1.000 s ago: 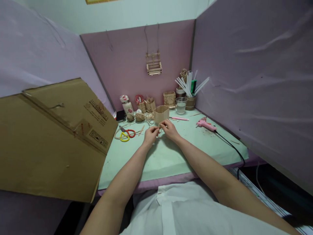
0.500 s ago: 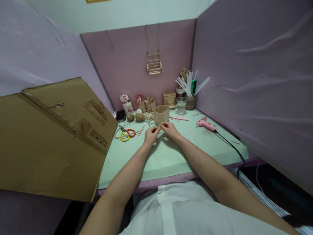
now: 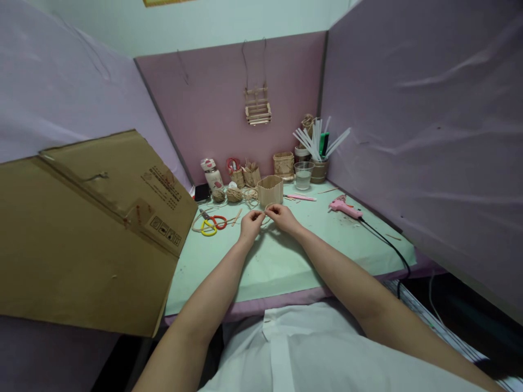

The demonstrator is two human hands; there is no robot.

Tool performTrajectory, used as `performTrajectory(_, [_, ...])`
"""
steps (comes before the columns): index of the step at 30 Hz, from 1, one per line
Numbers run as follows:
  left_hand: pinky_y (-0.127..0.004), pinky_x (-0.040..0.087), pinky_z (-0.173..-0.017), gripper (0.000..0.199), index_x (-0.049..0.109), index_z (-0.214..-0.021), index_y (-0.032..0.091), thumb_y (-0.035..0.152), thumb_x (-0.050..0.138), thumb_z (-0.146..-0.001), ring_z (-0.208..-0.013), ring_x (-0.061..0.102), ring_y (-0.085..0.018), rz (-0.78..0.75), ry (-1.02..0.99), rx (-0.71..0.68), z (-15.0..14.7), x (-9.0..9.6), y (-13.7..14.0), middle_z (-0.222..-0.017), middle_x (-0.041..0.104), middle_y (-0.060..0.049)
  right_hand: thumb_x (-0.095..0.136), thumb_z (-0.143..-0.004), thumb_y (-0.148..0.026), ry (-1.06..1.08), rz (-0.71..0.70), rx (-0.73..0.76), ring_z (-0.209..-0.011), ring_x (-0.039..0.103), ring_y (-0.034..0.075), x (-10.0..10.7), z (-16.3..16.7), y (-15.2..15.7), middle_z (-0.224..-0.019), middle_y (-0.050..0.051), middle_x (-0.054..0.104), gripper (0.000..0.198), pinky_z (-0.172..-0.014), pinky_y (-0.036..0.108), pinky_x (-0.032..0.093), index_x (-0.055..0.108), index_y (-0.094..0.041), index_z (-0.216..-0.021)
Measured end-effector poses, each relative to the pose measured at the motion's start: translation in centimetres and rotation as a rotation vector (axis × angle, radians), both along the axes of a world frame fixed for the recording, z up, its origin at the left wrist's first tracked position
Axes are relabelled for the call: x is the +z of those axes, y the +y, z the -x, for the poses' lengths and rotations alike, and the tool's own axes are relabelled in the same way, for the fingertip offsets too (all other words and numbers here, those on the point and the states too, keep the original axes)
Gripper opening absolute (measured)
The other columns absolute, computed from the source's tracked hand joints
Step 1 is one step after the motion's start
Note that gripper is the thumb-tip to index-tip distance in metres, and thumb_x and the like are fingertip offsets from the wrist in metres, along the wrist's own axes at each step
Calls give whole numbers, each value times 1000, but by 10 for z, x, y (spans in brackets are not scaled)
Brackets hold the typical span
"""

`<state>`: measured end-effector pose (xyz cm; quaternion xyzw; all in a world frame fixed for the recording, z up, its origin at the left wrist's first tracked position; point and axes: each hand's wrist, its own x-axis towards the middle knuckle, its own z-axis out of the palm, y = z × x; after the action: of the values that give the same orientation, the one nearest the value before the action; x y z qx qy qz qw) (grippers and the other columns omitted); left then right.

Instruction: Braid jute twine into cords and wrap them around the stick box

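Observation:
My left hand (image 3: 252, 224) and my right hand (image 3: 283, 218) meet over the middle of the table, fingertips pinched close together. Between them runs a thin tan twine (image 3: 266, 220), with a small loop hanging below the right fingers. Just behind my hands stands a many-sided container (image 3: 270, 190) made of wooden sticks, upright on the table. Scissors (image 3: 211, 222) with one red and one yellow handle lie left of my left hand, beside a loose wooden stick (image 3: 237, 217).
Balls of twine (image 3: 234, 195), a bottle (image 3: 212, 174) and stick-filled holders (image 3: 251, 174) line the back. A cup of liquid (image 3: 303, 177) stands back right. The pink glue gun (image 3: 345, 208) trails a black cord rightward. A large cardboard sheet (image 3: 102, 234) leans at left.
Both hands have shifted very slightly left, still pinching the twine. The loop below the right fingers has changed shape a little.

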<state>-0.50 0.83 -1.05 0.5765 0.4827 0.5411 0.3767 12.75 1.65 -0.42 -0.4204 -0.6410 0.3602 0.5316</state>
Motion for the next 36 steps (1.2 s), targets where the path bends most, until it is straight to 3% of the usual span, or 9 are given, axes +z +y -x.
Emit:
performTrajectory(7, [-21, 34, -52, 16, 61, -68, 14, 29, 63, -61, -52, 44, -8, 113, -119, 15, 1, -1, 2, -54, 51, 3, 56, -72, -32, -65, -87, -43, -72, 52, 16, -6, 1, 2, -68, 2, 59, 15, -68, 27, 39, 62, -18, -68])
performTrajectory(14, [-20, 29, -48, 18, 59, -67, 14, 30, 62, -60, -52, 42, -7, 134, -131, -15, 1, -2, 4, -55, 50, 3, 57, -73, -29, -80, -112, -66, -72, 52, 15, -8, 2, 4, -71, 2, 60, 13, -68, 27, 39, 63, -19, -69])
performTrajectory(19, [-19, 23, -44, 15, 56, -68, 15, 26, 63, -59, -47, 37, -6, 201, -264, -117, -1, 1, 1, -50, 44, 5, 55, -72, -29, -9, 49, 13, -56, 47, 12, -8, 3, 3, -60, -1, 56, 14, -56, 24, 36, 64, -18, -69])
performTrajectory(22, [-19, 26, -45, 19, 58, -70, 15, 27, 67, -58, -49, 39, -6, 207, -310, -173, 0, 5, -3, -53, 46, 5, 55, -72, -34, 39, 187, 81, -47, 40, 9, -8, 2, 1, -52, -4, 49, 19, -48, 23, 30, 63, -17, -67])
performTrajectory(24, [-20, 28, -47, 23, 59, -71, 15, 30, 69, -58, -51, 41, -6, 203, -299, -191, 1, 6, -4, -55, 48, 4, 56, -71, -36, 49, 204, 62, -47, 38, 9, -8, 1, 1, -51, -4, 49, 21, -47, 22, 29, 62, -17, -66])
performTrajectory(29, [-21, 29, -48, 29, 61, -76, 15, 36, 71, -60, -53, 43, -7, 145, -238, -152, 2, 2, 0, -59, 51, 3, 59, -68, -31, 15, 3, -112, -65, 52, 13, -5, 1, 0, -67, 1, 61, 14, -62, 25, 40, 62, -17, -67])
performTrajectory(36, [-21, 31, -51, 27, 64, -75, 14, 35, 72, -60, -56, 44, -8, 76, -204, -60, 3, 1, 2, -63, 57, 2, 57, -73, -29, -101, -126, -140, -71, 55, 14, -4, 3, -2, -74, 3, 63, 14, -68, 27, 42, 65, -17, -73])
